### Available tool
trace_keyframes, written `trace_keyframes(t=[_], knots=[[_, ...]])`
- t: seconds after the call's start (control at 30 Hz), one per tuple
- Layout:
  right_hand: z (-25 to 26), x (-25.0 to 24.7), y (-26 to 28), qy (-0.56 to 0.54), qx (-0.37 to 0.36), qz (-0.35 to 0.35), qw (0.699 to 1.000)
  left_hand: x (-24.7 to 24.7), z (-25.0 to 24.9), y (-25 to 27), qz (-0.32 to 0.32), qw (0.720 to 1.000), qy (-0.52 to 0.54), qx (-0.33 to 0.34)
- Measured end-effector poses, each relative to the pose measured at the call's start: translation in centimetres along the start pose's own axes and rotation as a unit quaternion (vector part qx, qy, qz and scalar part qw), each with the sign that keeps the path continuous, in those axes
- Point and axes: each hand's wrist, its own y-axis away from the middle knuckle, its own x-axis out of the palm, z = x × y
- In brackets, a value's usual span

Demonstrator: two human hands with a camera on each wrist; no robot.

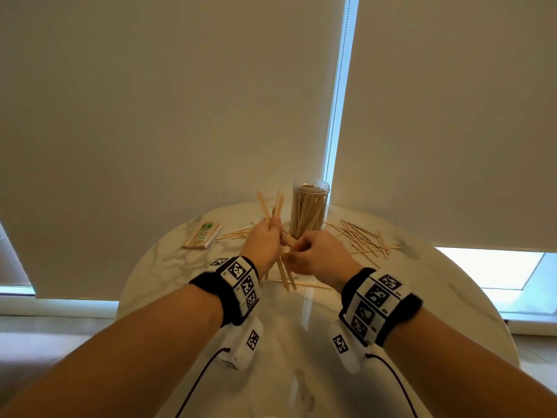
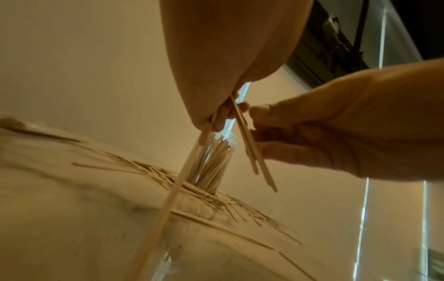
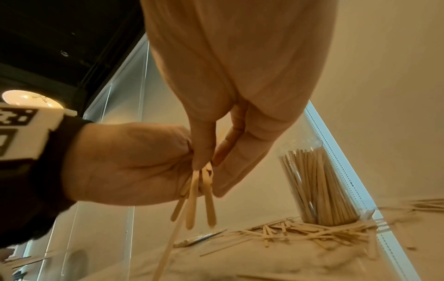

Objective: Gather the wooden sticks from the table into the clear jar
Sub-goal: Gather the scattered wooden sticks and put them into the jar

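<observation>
Round marble desk (image 1: 168,260) before drawn roller blinds (image 1: 150,116). Wooden sticks (image 1: 366,241) scattered loose around a clear jar (image 1: 309,211) standing upright at the far edge, already packed with sticks. A small bundle (image 1: 275,212) gripped in the left hand (image 1: 263,241), fingers curled round it. Right hand (image 1: 316,254) just beside, fingers pinching the bundle's lower part. Wrapped packet (image 1: 202,235) lying far left.

- Daylight is leaking through the gap between the blinds (image 1: 337,95), glowing blue-white; room is staying dim, warm-toned.
- Glare streak is reflecting on the table (image 1: 307,309).
- Wrist views are showing soft blur and bending edges.
</observation>
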Motion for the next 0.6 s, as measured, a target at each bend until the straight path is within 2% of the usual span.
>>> trace_keyframes(t=[0.13, 0.2, 0.27, 0.37, 0.5, 0.6], knots=[[-0.5, 0.7, 0.3, 0.087, 0.085, 0.127, 0.984, -0.5, -0.3, -0.2, -0.016, 0.987, 0.156, -0.029], [-0.4, 1.3, 0.3, 0.115, 0.078, 0.163, 0.977, 0.0, -0.9, 0.2, 0.018, 0.961, 0.269, -0.065], [0.0, 1.7, 0.7, 0.076, 0.051, 0.163, 0.982, 0.7, -1.6, 0.9, 0.04, 0.937, 0.337, -0.088], [0.2, 1.8, 1.0, 0.049, 0.034, 0.149, 0.987, 1.0, -1.8, 0.8, 0.034, 0.943, 0.326, -0.059], [-0.6, 1.4, 1.3, 0.098, 0.038, 0.196, 0.975, 0.2, -1.7, -0.1, -0.003, 0.953, 0.302, -0.015], [-0.9, 1.5, 1.1, 0.076, 0.004, 0.138, 0.987, 0.5, -1.1, 0.5, 0.023, 0.969, 0.247, -0.021]])
